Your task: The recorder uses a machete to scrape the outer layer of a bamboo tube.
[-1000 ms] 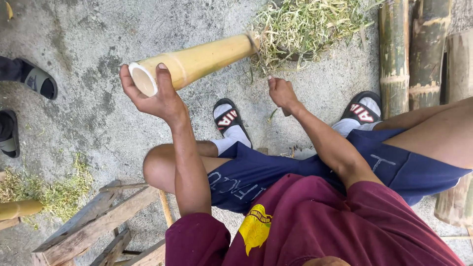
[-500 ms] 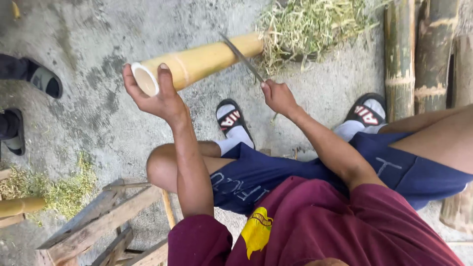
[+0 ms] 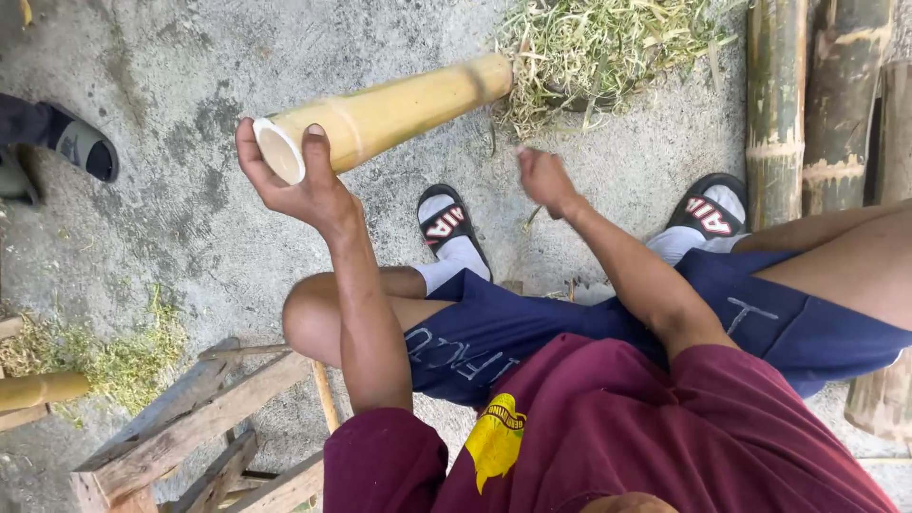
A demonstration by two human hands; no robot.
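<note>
Hands: left [image 3: 299,190] grips smooth yellow bamboo tube [image 3: 399,109]; right [image 3: 543,179] clenched.

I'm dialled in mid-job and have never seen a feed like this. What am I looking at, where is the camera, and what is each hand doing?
There is no machine here: a seated person works with two bare hands, and the single camera sits on their head, looking down past their maroon shirt and blue shorts. The left hand grips the cut end of a yellow bamboo section, whose far end reaches a pile of green shavings on the concrete ground. The right hand is blurred; whether it holds anything cannot be told. More bamboo poles stand at the right, a wooden frame lies lower left, and another person's sandalled foot shows at far left.
</note>
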